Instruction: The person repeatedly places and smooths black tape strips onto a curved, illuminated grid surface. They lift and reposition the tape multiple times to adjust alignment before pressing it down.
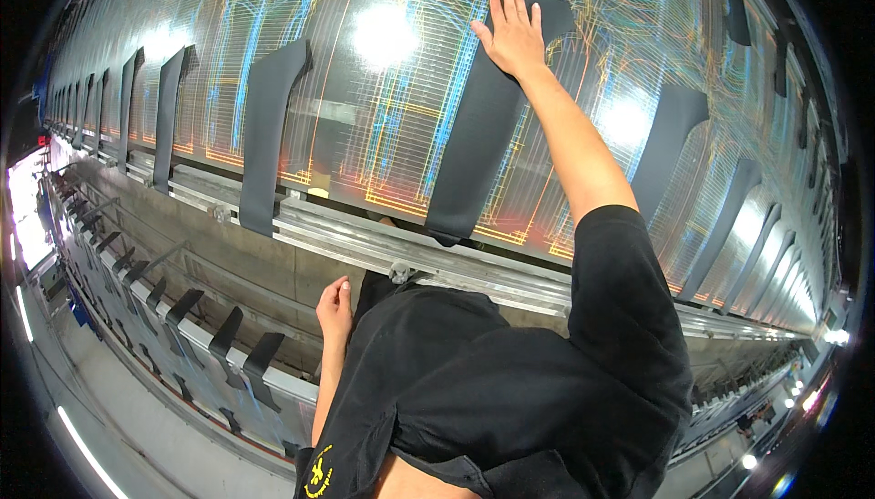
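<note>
My right hand [515, 34] lies spread and flat on the far, flared end of a dark grey flat piece [478, 139], with my arm stretched forward. The piece looks like a smooth sheet cut to a long shape. Its near end hangs over the front edge of the long panel [365, 134], which is covered in coloured lines. My left hand [335, 310] is down at my left side, away from the panel, fingers curled in and nothing visible in them. Another grey piece [272, 139] of like shape lies to the left.
Further grey pieces line the panel on both sides, one [668, 144] just right of my arm. A metal rail [365, 239] runs along the panel's front edge, close to my body. Behind on the left stands another rail [200, 335] with dark pieces hanging on it.
</note>
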